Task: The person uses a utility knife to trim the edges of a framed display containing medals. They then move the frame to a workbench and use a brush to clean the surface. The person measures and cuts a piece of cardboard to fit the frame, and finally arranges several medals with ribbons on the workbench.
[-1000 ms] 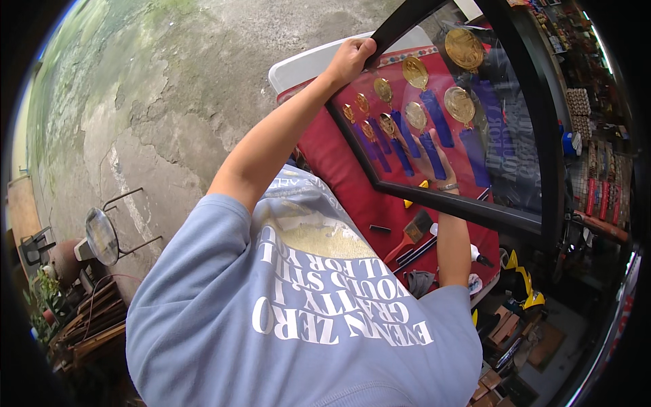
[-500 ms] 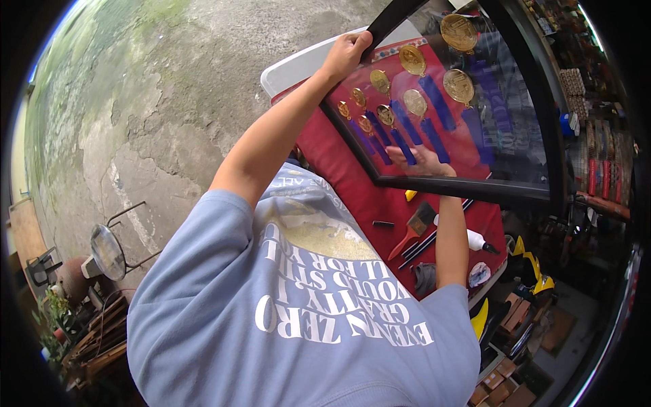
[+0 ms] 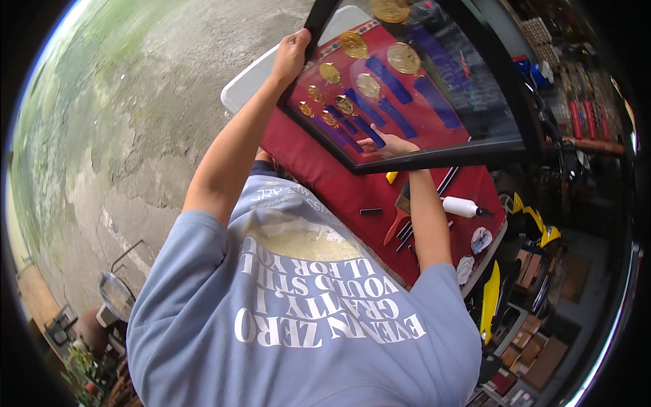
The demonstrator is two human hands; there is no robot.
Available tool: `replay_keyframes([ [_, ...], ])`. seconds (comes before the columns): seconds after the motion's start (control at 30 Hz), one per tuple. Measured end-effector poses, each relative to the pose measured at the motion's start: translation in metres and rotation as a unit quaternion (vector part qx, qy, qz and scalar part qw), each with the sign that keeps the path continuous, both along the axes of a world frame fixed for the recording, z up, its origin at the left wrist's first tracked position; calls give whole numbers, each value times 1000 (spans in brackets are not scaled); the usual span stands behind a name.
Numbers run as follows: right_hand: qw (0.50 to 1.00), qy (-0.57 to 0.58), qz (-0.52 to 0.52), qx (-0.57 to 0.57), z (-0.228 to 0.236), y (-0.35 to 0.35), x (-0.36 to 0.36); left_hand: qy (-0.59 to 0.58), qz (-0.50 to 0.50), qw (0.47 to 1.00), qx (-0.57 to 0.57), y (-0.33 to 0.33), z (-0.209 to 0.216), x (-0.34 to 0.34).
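Flanking the right forearm (image 3: 430, 220) below the frame (image 3: 441, 158): brush (image 3: 399, 218), white bottle (image 3: 461, 207).

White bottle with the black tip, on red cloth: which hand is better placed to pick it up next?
Probably the right hand: it looks open, and its bare forearm lies beside the bottle, while the left hand, farther off, grips the black rectangular frame.

The picture's upper edge cuts off the frame (image 3: 444, 161) and its top medal (image 3: 390, 9). My left hand's (image 3: 291, 55) fingertips disappear behind one border; another hides my right wrist. My right forearm (image 3: 430, 224) covers part of some black strips (image 3: 405, 237). Past the surface's (image 3: 237, 91) far right corner, clutter (image 3: 503, 182) is too dark to tell.
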State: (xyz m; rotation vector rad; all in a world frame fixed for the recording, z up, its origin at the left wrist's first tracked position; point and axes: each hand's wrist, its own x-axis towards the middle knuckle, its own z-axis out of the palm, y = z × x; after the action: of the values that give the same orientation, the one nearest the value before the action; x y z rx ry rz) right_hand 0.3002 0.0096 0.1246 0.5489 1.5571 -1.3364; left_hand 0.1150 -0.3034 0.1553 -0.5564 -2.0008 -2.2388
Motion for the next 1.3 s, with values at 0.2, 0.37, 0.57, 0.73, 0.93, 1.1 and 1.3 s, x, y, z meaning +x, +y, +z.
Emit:
replay_keyframes([
  [0.2,874,419,-199,-142,94,21,47,16,3,999,-29,5,2,3],
  [0.37,796,529,-200,-216,180,26,77,14,2,1000,-24,-2,-13,-10],
  [0.57,739,552,-278,-269,189,22,77,4,-10,1000,12,7,-2,-2],
  [0.73,821,499,-227,-159,153,20,77,9,-5,1000,11,5,-5,-3],
  [0.93,727,564,-271,-281,222,23,76,9,-5,1000,20,5,-4,0],
  [1.1,645,555,-420,-315,260,19,69,5,-35,999,24,1,-1,-1],
  [1.3,770,515,-292,-240,209,18,70,3,-45,999,23,1,-11,-7],
])
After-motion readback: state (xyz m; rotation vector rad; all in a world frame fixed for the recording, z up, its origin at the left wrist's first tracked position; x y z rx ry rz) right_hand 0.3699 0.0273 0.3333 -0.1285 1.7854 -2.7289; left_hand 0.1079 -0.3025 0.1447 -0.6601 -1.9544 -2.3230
